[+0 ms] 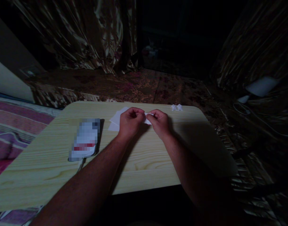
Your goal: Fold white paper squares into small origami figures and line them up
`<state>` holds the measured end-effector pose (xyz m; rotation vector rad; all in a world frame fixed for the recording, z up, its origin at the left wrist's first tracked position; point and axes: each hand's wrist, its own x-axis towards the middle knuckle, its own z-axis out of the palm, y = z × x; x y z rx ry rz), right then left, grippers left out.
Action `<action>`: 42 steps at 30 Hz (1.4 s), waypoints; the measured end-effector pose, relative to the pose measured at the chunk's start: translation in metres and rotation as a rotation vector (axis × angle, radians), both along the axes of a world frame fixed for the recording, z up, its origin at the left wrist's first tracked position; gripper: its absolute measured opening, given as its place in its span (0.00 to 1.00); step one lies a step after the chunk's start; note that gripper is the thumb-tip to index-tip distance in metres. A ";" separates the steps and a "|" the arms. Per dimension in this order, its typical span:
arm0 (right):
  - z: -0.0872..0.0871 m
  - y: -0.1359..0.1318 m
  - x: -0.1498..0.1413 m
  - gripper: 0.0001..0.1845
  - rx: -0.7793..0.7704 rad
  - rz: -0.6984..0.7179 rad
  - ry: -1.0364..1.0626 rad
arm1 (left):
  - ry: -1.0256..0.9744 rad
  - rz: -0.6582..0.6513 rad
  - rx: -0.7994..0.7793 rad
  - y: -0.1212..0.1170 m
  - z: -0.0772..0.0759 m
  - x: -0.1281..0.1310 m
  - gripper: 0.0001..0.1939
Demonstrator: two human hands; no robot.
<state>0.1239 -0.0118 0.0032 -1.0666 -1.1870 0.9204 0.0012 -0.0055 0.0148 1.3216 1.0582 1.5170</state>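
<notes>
- Head view, dim light: white paper piece [148, 119] held between the two hands above the far half of the wooden table [144, 169]; its ends are covered by fingers, so full outline and any folds cannot be made out.
- White sheets [114, 126] lie on the table, partly hidden behind the left hand [131, 121]; count unclear.
- Phone [85, 139] on the table's left side, its surface pixelated; cable [80, 165] at its near end passes out of sight by the left forearm.
- Two small white folded pieces [176, 107] sit side by side near the far edge; detail too small to read.
- Background beyond the patterned curtain [108, 34] mostly lost in darkness.
- Pose: both forearms reach forward from the bottom of the view, converging; hands near each other, fingers curled inward.
- Grip: left hand and right hand [160, 121] each pinch the paper piece, thumb against fingers.
</notes>
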 end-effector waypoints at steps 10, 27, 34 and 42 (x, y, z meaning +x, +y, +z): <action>0.004 -0.002 0.001 0.06 0.023 -0.026 -0.046 | -0.009 -0.005 -0.020 -0.002 0.001 0.001 0.08; 0.004 -0.001 0.002 0.08 -0.033 -0.025 -0.023 | -0.038 0.001 -0.009 -0.004 0.004 0.003 0.11; 0.004 0.000 0.003 0.08 -0.004 -0.039 -0.026 | -0.037 -0.036 -0.009 -0.005 0.004 0.002 0.12; 0.006 -0.001 0.003 0.07 0.023 -0.040 -0.020 | -0.032 -0.129 -0.038 -0.001 -0.002 0.000 0.09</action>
